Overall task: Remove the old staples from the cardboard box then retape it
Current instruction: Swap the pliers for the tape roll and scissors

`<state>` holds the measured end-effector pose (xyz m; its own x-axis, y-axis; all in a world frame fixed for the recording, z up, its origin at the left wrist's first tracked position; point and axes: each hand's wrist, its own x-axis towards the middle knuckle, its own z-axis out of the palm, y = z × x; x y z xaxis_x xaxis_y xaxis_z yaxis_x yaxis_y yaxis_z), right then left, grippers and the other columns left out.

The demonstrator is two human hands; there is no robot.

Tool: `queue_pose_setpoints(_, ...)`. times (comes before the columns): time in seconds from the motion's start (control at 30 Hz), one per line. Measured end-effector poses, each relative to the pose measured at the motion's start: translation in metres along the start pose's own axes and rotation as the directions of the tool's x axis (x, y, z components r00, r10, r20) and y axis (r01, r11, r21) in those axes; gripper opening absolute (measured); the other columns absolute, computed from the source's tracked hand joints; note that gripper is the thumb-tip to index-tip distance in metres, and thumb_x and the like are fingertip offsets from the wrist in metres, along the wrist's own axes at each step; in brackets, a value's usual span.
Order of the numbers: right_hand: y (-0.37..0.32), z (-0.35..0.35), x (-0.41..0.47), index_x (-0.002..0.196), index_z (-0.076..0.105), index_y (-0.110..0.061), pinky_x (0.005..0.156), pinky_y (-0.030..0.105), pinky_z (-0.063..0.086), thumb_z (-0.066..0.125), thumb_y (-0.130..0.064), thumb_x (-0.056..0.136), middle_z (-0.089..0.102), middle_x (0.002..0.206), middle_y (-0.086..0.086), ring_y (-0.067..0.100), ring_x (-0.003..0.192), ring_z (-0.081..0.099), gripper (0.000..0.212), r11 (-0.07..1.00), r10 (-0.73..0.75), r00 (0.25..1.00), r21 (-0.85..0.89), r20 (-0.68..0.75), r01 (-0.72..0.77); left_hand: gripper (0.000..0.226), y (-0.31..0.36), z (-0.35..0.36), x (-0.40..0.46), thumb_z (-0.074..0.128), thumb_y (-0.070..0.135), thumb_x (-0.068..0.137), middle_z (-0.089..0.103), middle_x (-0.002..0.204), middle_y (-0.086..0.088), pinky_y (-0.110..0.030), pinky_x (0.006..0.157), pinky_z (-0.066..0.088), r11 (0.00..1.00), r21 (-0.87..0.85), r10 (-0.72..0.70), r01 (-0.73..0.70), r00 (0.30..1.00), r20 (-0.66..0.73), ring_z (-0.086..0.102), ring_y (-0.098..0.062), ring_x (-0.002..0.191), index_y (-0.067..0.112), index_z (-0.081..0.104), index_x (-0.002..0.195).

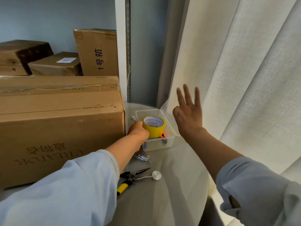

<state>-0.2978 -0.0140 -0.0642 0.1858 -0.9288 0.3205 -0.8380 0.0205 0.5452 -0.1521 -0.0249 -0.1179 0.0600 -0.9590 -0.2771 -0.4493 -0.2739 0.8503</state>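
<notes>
Large cardboard box sits on the worktop, directly left of the left hand, its side touching or nearly touching the wrist. Top seam carries clear tape; printed lettering on the near face reads upside down. No staples can be made out on it from here.

Beyond the box, further from both hands: three more cardboard boxes, one upright with black characters, two lower ones to its left. Total boxes counted: four.

White curtain hangs right of and behind the right hand, close to the fingers.

One clear plastic container, lid swung open toward the right hand, stands between the two hands. Orange and blue items lie inside, partly hidden; cannot identify them.

Left hand: closed around one yellow tape roll, held just above the container. Right hand: fingers spread, palm away from the camera, holding nothing, just beside the open lid. Whether it touches the lid, cannot tell.

Below the left forearm on the worktop: one pair of pliers with yellow-and-black handles, jaws pointing toward the right arm. A small bundle of metal rods lies between pliers and container. One small white disc on a stem lies at the plier tips.
</notes>
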Motion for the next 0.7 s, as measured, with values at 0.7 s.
queue_pose_setpoints(0.7,-0.019,-0.029,-0.014,0.118,0.064,-0.024,0.079,0.031,0.043,0.054,-0.018,0.092,0.064,0.115,0.009,0.031,0.105,0.059,0.028,0.774,0.063,0.989,0.619,0.13,-0.131,0.054,0.006,0.002,-0.027,0.033,-0.005,0.092,0.041,0.14,-0.012,-0.038,0.074,0.047,0.997,-0.053,-0.043,0.049,0.993,0.108,0.047,-0.031,0.116,0.016,0.034,0.141)
